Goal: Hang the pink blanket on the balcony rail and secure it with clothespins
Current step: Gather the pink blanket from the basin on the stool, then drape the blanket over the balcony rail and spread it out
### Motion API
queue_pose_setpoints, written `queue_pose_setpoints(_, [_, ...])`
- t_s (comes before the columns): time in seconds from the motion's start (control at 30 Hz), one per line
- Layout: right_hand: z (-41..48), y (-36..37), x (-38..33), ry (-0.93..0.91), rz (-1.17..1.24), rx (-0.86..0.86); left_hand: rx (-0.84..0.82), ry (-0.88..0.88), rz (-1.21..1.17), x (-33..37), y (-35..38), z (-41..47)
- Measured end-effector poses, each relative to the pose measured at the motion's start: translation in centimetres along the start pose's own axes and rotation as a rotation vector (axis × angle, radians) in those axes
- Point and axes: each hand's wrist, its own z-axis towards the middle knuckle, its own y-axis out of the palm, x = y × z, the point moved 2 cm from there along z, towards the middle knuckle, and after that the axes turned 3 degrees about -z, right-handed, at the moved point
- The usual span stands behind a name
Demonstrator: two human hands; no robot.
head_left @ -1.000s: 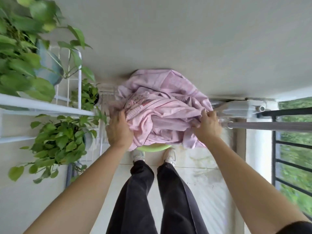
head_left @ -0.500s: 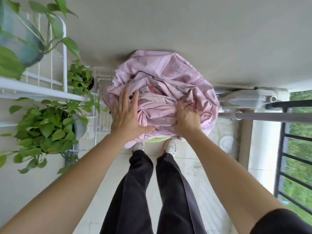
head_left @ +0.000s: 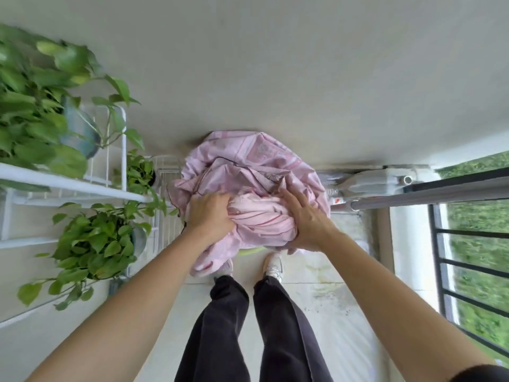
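The pink blanket (head_left: 248, 172) lies bunched in a heap in front of me, over a green basin (head_left: 249, 250) whose rim just shows beneath it. My left hand (head_left: 210, 215) is clenched into the folds on the heap's left side. My right hand (head_left: 305, 219) grips the cloth on the right, fingers spread and curled under a fold. The dark balcony rail (head_left: 468, 180) runs at the right, with a grey metal pole (head_left: 427, 198) just below it. No clothespins are in view.
A white wire shelf (head_left: 68, 184) with leafy potted plants (head_left: 91, 241) stands at the left. A grey box-like fitting (head_left: 369, 183) sits by the wall at the rail's end. Black railing bars (head_left: 473, 266) close the right side. My legs and white shoes stand on the tiled floor.
Both hands moved in from the heap's sides onto its front and now clutch the cloth; the left hand went from flat to clenched. A blanket corner now hangs lower at the left.
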Motion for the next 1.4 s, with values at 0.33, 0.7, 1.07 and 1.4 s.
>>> queue_pose_setpoints(0.33, [-5.5, -23.5, -10.9, -0.097, 0.217, 0.335, 0.616, 0.550, -0.098, 7.8, -32.0, -5.2])
queue_pose_setpoints(0.7, [-25.0, -47.4, -19.9, 0.024, -0.050, 1.316, 0.609, 0.490, -0.189, 9.7, -54.1, -14.3])
queue_pose_setpoints(1.07, [-32.0, -48.5, -19.4, -0.046, -0.012, 1.030, 0.176, 0.909, -1.020, 14.0, -56.5, -17.4])
queue_pose_setpoints(1.4, [-35.2, -47.3, -16.6, 0.203, 0.096, 0.973, 0.206, 0.941, -0.420, 17.8, -59.1, -17.2])
